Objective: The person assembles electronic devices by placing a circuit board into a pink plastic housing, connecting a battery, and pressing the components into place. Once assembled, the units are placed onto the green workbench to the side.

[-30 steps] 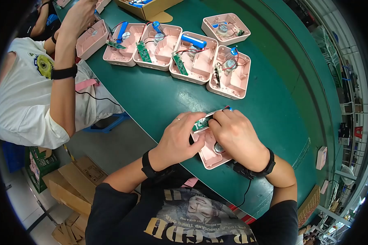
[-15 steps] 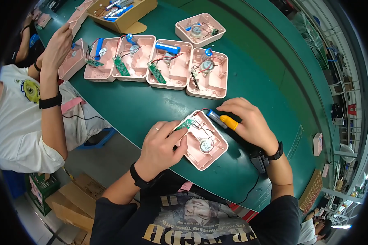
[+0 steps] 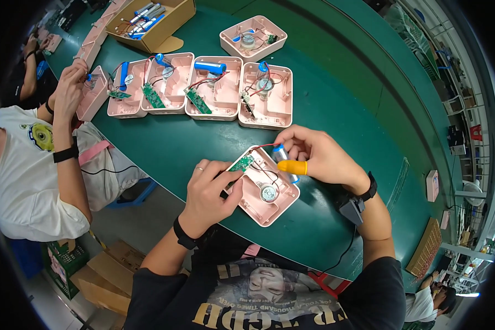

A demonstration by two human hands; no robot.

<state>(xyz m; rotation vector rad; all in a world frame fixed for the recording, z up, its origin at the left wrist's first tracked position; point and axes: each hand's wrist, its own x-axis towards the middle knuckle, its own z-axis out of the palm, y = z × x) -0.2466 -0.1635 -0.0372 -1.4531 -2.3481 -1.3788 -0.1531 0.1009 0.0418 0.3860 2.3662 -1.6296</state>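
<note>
A pink plastic housing (image 3: 269, 214) lies open on the green table in front of me, with a green circuit board (image 3: 241, 163) at its upper left and a round speaker (image 3: 268, 192) inside. My left hand (image 3: 212, 190) grips the housing's left wall, fingertips by the board. At the opposite side, my right hand (image 3: 319, 157) pinches a blue cylindrical battery (image 3: 280, 155) beside the housing's right wall. A yellow finger cot (image 3: 292, 167) covers that thumb and hides part of the battery. A red wire runs from the battery toward the board.
Several similar pink housings (image 3: 267, 119) with batteries and boards stand in a row beyond. Another housing (image 3: 254, 52) sits farther back, near a cardboard box (image 3: 155, 39) of batteries. At left, a co-worker's hands (image 3: 71, 82) handle another housing.
My right hand has closed around the battery, which now stands steeper against the housing's right wall. My left hand stays at the housing's left side.
</note>
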